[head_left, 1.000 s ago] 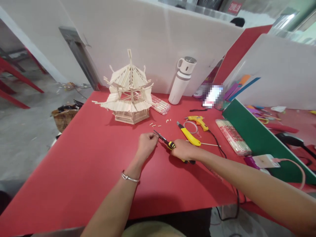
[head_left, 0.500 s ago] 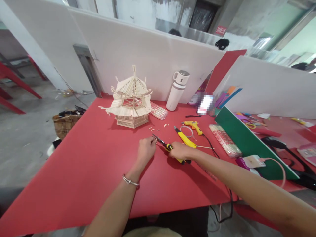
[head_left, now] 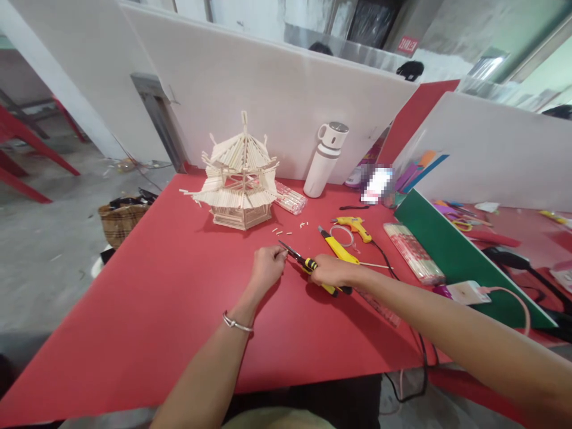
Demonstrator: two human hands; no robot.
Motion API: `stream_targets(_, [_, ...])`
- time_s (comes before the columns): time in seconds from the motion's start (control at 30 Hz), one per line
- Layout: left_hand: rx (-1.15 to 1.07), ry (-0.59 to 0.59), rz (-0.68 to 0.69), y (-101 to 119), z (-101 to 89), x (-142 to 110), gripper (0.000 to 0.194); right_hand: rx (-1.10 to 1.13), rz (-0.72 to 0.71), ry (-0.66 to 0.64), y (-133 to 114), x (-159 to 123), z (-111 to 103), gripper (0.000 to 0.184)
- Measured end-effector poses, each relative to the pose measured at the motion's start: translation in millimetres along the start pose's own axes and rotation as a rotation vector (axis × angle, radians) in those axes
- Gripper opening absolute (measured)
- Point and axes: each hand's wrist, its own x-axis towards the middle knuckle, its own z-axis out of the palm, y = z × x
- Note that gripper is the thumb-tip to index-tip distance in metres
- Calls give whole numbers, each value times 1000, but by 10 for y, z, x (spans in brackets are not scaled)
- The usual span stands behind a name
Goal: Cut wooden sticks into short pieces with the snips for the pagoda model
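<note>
My right hand (head_left: 328,271) is wrapped round yellow-and-black pliers (head_left: 308,263), whose dark jaws point up and left. Close to the jaws, my left hand (head_left: 268,266) is pinched closed; what its fingertips hold is too small to make out. Beyond both hands stands a pavilion model (head_left: 243,196) built of thin wooden sticks, with a tiered roof. Several short cut stick pieces (head_left: 282,232) lie on the red table (head_left: 187,310) between the model and my hands.
Right of the hands lie a yellow utility knife (head_left: 340,249), a yellow glue gun (head_left: 354,226) with a black cord, and a pack of sticks (head_left: 413,253). A white bottle (head_left: 322,164) stands by the back partition. A green board (head_left: 447,256) borders the right side.
The camera view has shifted slightly, so the table things sit a little differently in the picture. Both hands keep nearly the same pose, with the pliers still in the right.
</note>
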Motion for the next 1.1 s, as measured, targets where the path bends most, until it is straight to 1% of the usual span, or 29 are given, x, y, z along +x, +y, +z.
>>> stream_targets(0.07, [-11,-7,-10,-11,6,4,33,0,-25,-18,23,34,37,14])
stream_targets(0.17, [-14,-5,-6,-17,13,11,33,-21,-29,12,32,59,72,16])
stream_targets(0.43, [-21,12,-9,-60,31,22,32,-4,-51,-18,-9,35,1,16])
stream_targets(0.57, [-141,-14,-70,-79,73,14,30,10,-54,-36,14,33,10,12])
stream_targets(0.7, [-266,-29,-142,-55,89,15,27,33,-53,-51,35,51,10,10])
stream_targets(0.83, [-425,-97,-245,-31,56,23,22,60,-75,-87,46,76,-1,10])
stream_targets(0.93, [-508,-130,-298,-27,22,27,19,55,-70,-85,34,77,-4,11])
stream_targets(1.1, [-591,-151,-342,-22,2,29,17,23,-55,-56,10,75,3,11])
